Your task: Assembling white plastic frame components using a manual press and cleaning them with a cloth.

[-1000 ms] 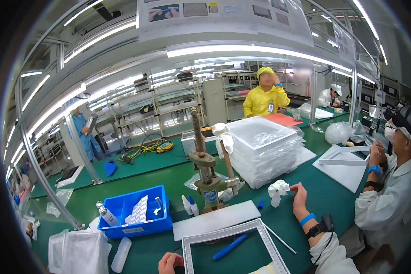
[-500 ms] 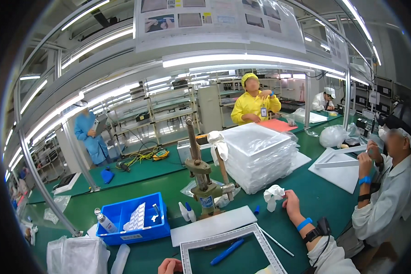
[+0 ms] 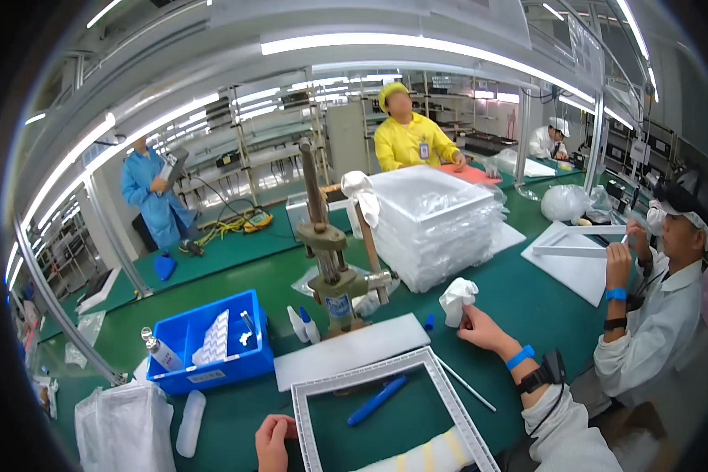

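A white rectangular frame (image 3: 440,382) lies in front of me, tilted slightly, over a white padded roll with yellow bands (image 3: 425,455). My left hand (image 3: 274,440) is at its left side, fingers curled against the edge. My right hand (image 3: 486,329) reaches out beyond the frame's right side and pinches a crumpled white cloth (image 3: 457,299). Inside the frame's opening a blue pen (image 3: 377,400) shows on the green mat. A thin white rod (image 3: 466,384) lies along the frame's right side, and a white foam slab (image 3: 354,352) lies behind it.
A metal hand press (image 3: 332,275) stands behind the slab, near two small bottles (image 3: 304,324). At left are a divided blue bin (image 3: 208,379) and a bagged stack (image 3: 124,429). Wrapped frames (image 3: 436,228) are piled farther back. At right a co-worker (image 3: 645,315) holds another frame (image 3: 578,245).
My right hand now holds the cloth higher; the small translucent bottle seen under it before no longer shows. More of my left hand is visible. The person in yellow has lowered a raised hand.
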Tool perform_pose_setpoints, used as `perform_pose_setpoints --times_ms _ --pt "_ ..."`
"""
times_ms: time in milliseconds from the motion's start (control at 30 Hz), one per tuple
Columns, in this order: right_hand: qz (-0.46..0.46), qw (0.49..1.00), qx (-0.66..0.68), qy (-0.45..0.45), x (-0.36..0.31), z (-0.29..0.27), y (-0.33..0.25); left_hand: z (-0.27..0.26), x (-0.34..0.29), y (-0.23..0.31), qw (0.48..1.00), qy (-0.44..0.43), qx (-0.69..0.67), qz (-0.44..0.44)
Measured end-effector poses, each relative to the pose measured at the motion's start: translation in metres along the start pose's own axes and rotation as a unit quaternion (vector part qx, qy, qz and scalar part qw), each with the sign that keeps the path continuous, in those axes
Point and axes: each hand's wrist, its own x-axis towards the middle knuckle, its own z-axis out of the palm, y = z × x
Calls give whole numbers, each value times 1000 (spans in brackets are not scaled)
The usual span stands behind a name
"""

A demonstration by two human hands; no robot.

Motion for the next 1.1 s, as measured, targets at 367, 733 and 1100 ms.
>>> perform_pose_setpoints --times_ms 367,733,1100 --pt "-9 996 -40 80 12 33 -32 0 4 -11 999 19 16 -30" --pt "-37 996 -57 64 21 41 -40 4 1 0 986 -83 -49 -137" --pt "70 985 90 127 -44 11 -26 4 -3 5 974 -144 -81 -156"
